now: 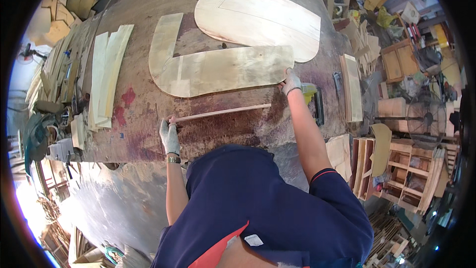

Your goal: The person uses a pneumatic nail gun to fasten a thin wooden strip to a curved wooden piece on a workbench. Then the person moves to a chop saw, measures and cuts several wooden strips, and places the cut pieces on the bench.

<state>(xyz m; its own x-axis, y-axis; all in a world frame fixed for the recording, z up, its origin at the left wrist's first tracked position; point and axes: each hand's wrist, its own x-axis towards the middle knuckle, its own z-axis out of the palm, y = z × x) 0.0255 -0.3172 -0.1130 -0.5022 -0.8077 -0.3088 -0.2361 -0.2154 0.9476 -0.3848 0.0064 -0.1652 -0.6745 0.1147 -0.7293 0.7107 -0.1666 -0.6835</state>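
Note:
My left hand (170, 136), in a pale glove with bare fingertips, grips the left end of a thin wooden strip (223, 112). The strip lies across the worn tabletop, close to my body. Farther off is a pale L-shaped plywood panel (228, 69) with rounded corners. My right hand (290, 82), also gloved, is closed on that panel's right end; some of its fingers are hidden. Just right of it, a yellow-green and black tool (310, 92), looking like a nail gun, rests on the table, partly behind my forearm.
A larger light board (263, 17) with a rounded end lies beyond the panel, partly under it. Long wooden strips (108, 77) lie at the table's left, and a stack of narrow boards (351, 88) at its right edge. A standing fan (426, 117) and wooden frames (404, 171) stand to the right.

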